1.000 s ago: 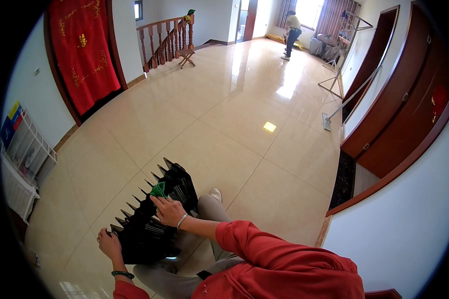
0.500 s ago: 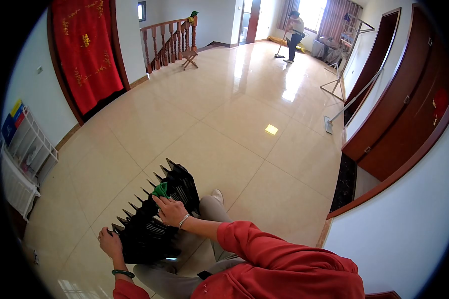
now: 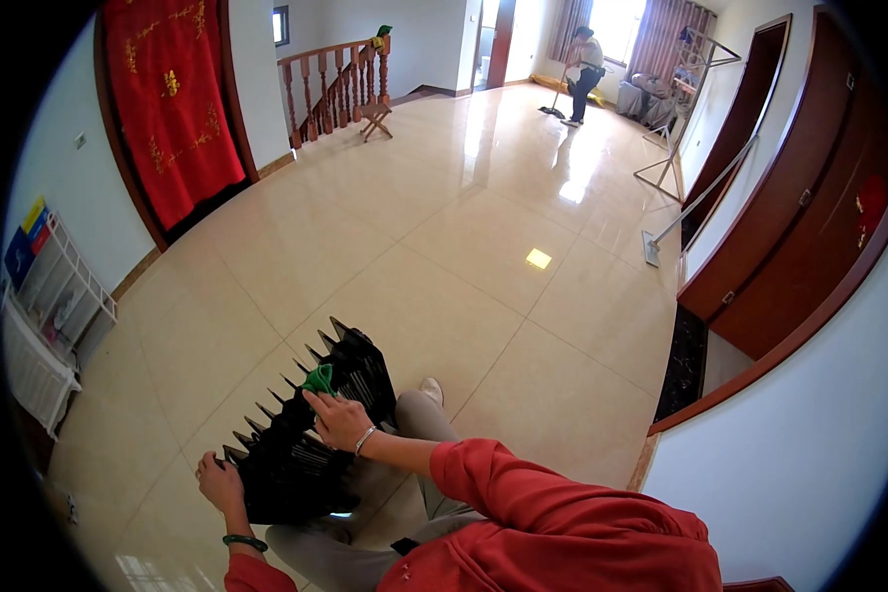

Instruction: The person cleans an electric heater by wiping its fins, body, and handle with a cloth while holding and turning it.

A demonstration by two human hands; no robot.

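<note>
A black rack-like object [image 3: 284, 449] with a row of pointed fins and slatted sides stands tilted by my knees; its exact kind I cannot tell. My left hand [image 3: 220, 481], below a dark green bangle, grips its near left end with curled fingers. Over its middle, my right hand [image 3: 339, 418] is closed on a green cloth [image 3: 318, 379] and presses it among the fins. A silver bracelet circles that wrist. Part of the cloth is hidden by my fingers.
Glossy tiles [image 3: 434, 286] cover the floor. A white shelf [image 3: 64, 286] stands at left, a small folding stool [image 3: 376, 120] near the wooden railing [image 3: 337, 89]. A flat mop [image 3: 651, 247] leans at right. Far back, a person [image 3: 587, 74] works with a floor mop.
Both my hands, the cloth and the black object hold nearly the same place. The distant person has bent forward slightly and the mop head has shifted a little left.
</note>
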